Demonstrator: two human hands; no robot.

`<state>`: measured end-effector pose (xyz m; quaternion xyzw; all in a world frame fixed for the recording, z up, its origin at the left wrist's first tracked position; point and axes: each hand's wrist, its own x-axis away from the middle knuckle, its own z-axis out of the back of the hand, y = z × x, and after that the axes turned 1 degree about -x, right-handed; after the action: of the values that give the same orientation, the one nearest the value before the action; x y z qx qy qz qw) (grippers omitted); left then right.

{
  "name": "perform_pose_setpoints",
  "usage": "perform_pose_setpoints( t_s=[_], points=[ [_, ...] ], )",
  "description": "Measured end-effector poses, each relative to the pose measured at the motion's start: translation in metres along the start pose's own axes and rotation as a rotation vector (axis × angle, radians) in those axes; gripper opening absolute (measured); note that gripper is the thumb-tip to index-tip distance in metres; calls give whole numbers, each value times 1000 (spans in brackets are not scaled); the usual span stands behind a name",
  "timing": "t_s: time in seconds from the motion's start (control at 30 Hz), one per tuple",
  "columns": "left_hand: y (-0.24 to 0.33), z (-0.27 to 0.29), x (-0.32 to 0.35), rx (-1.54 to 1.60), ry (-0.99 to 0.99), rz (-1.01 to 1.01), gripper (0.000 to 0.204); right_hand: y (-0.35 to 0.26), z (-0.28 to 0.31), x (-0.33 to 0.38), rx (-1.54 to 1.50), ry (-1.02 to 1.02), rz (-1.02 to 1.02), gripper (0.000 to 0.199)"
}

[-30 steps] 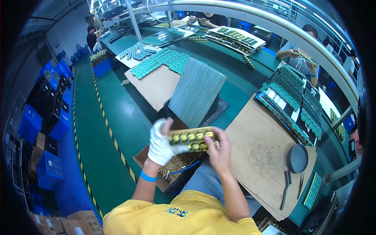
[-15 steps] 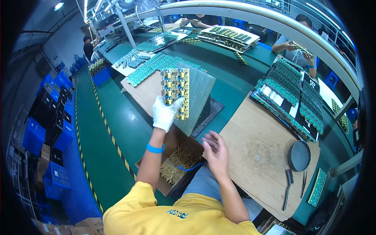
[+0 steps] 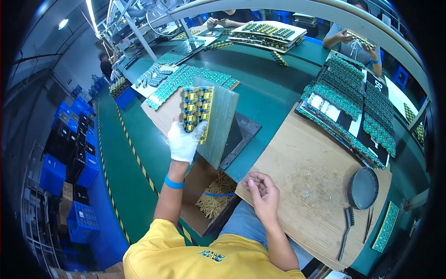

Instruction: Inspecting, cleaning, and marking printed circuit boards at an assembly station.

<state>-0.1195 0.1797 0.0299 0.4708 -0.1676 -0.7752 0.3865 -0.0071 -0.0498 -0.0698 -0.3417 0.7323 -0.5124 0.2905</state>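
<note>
My left hand point(image 3: 182, 141), in a white glove, is closed on a circuit board panel point(image 3: 195, 109) with rows of yellow and dark components. The panel is held upright, the thumb across its lower right part. Just behind it stands a tilted grey-green ribbed slab point(image 3: 220, 123); I cannot tell whether the two touch. My bare right hand point(image 3: 265, 193) hovers by the left edge of a cardboard sheet point(image 3: 306, 158). Its fingers are loosely curled and a little apart, with nothing visible in them. Below the left hand sits a carton point(image 3: 197, 216) holding many thin tan strips point(image 3: 217, 195).
On the cardboard lie a round dark dish point(image 3: 363, 188), a black brush point(image 3: 345, 232) and tweezers point(image 3: 368, 223). Stacked green boards point(image 3: 337, 90) rise at the right; more green boards point(image 3: 186, 81) lie behind the slab. A metal rail point(image 3: 297, 8) crosses above. Co-workers sit across the bench.
My left hand has shifted slightly left and down with the panel, and the slab stands more upright. My right hand has moved slightly right and down, its fingers more curled. The view has shifted.
</note>
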Motion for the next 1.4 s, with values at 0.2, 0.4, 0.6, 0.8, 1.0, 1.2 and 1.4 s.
perform_pose_setpoints(
  t_s=[0.2, 0.4, 0.6, 0.8, 1.0, 1.2, 1.4],
  points=[
    [3, 1, -10, 98, 46, 15, 48, 3, 3, 0, 27, -15, 17, 19],
    [1, -1, -12, 30, 15, -69, 47, 0, 3, 3, 43, -28, 13, 17],
    [-34, 3, -29, 53, -79, 6, 62, 2, 0, 3, 76, -37, 31, 14],
    [-68, -6, -72, 370, -454, 174, 60, -4, 1, 0, 118, -23, 61, 15],
    [-88, 8, -55, 334, -359, 225, 56, -7, -4, -1, 313, 20, 115, 23],
    [-151, 20, -40, 19, -203, 149, 75, 12, 1, 0, 255, 20, 175, 18],
    [-176, 29, -50, 156, -252, 146, 79, 19, -5, -2, 290, 96, 378, 11]
  ],
)
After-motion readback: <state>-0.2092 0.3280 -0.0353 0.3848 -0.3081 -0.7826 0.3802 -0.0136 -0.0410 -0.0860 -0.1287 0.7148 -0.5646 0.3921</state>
